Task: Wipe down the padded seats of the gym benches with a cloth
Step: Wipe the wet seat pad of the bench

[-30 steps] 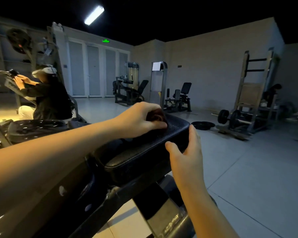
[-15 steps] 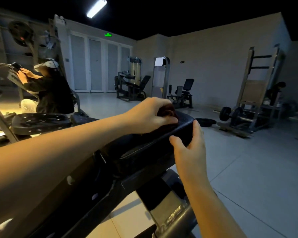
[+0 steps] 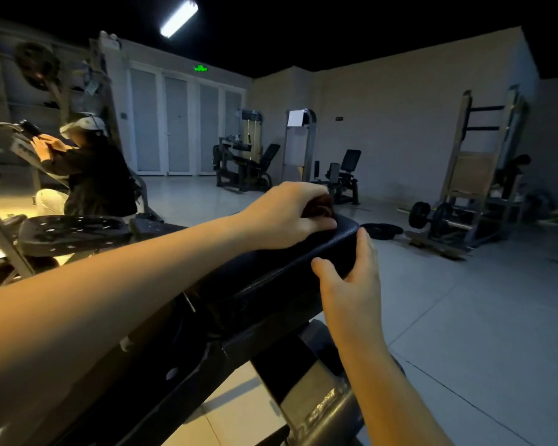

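Left hand (image 3: 281,217) slid along seat pad (image 3: 290,262), cloth (image 3: 318,206) clenched under fingers; right hand (image 3: 351,284) grips end.

only two bare arms show of the person's body. the left forearm (image 3: 126,300) is uncovered from the wrist back to the near left edge, where the wide lens makes it look broad and smooth. the right forearm (image 3: 384,381) is uncovered too and looks slimmer, from the wrist to the near edge. both hands are bare: the left hand (image 3: 284,217) shows knuckles and thumb, the right hand (image 3: 351,284) its back and thumb
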The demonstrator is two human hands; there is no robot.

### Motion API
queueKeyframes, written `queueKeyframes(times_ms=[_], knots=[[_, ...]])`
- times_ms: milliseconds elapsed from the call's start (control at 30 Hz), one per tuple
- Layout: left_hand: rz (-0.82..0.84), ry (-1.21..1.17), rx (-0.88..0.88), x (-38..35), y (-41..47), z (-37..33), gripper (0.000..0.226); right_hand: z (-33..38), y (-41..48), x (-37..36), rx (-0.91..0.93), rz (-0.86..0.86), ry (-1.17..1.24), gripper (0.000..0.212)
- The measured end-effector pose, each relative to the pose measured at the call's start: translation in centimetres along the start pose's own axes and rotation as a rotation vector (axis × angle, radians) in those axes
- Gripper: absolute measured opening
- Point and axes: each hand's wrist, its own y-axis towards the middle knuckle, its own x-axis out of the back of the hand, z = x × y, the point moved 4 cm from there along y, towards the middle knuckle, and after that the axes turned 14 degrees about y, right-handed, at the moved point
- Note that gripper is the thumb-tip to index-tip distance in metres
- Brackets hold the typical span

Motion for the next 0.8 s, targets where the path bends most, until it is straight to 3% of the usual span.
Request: queueKeyframes(times_ms=[200, 300, 400, 500, 700, 800], knots=[[0.019, 0.272, 0.414, -0.4, 2.7, 8.3, 0.024, 0.0, -0.3, 0.0, 0.004, 0.023, -0.002, 0.087], [0.027, 0.197, 0.388, -0.3, 3.0, 7.0, 0.021, 0.1, -0.3, -0.2, -0.01, 0.007, -0.009, 0.093], [0.062, -0.11, 0.215, -0.3, 2.0, 2.7, 0.02, 0.0, 0.0, -0.3, -0.023, -0.003, 0.009, 0.092], [0.07, -0.086, 0.082, -0.2, 1.2, 0.9, 0.017, -0.4, 0.2, -0.1, -0.015, 0.012, 0.017, 0.092], [0.007, 0.198, 0.466, -0.3, 2.0, 9.5, 0.025, -0.2, 0.0, -0.1, -0.007, 0.015, 0.005, 0.092], [0.033, 0.219, 0.424, 0.0, 2.2, 7.9, 0.025, -0.1, -0.1, -0.1, -0.008, 0.021, -0.007, 0.092]])
